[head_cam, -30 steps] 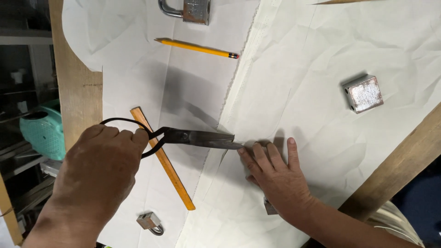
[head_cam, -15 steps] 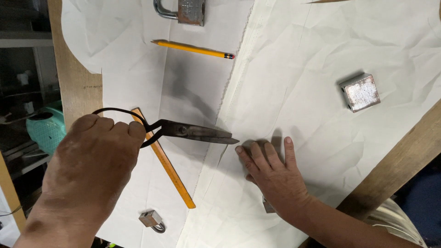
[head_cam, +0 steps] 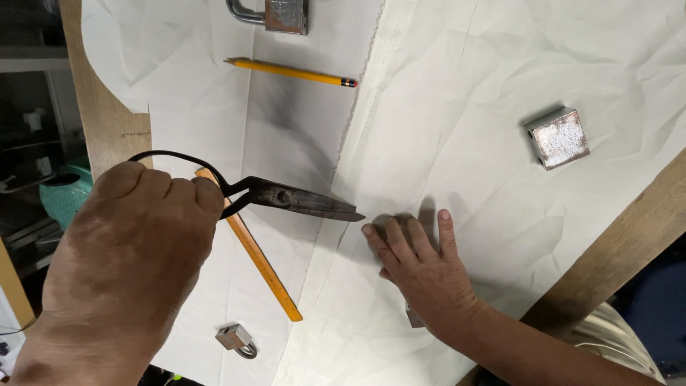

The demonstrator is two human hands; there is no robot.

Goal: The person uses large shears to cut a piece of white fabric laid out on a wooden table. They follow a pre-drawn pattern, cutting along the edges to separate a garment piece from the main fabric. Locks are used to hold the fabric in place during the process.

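Observation:
My left hand (head_cam: pixel 121 271) grips the black loop handles of a pair of dark metal shears (head_cam: pixel 300 201). Their blades are closed and point right, above the edge of the white cloth (head_cam: pixel 500 86). My right hand (head_cam: pixel 421 268) lies flat, palm down, on that cloth just right of the blade tips, fingers spread. A small metal piece shows partly beneath its wrist. An orange ruler (head_cam: pixel 261 268) runs diagonally under the shears, across white paper (head_cam: pixel 193 107).
A yellow pencil (head_cam: pixel 289 71) and a large padlock (head_cam: pixel 275 11) lie at the top. A small padlock (head_cam: pixel 236 339) sits near the bottom and a square metal block (head_cam: pixel 557 137) rests on the cloth. The wooden table (head_cam: pixel 614 243) shows at right; a teal object (head_cam: pixel 64 196) sits left.
My left hand has risen toward the camera with the shears, drawing the blade tips slightly left and up. My right hand stays pressed on the cloth.

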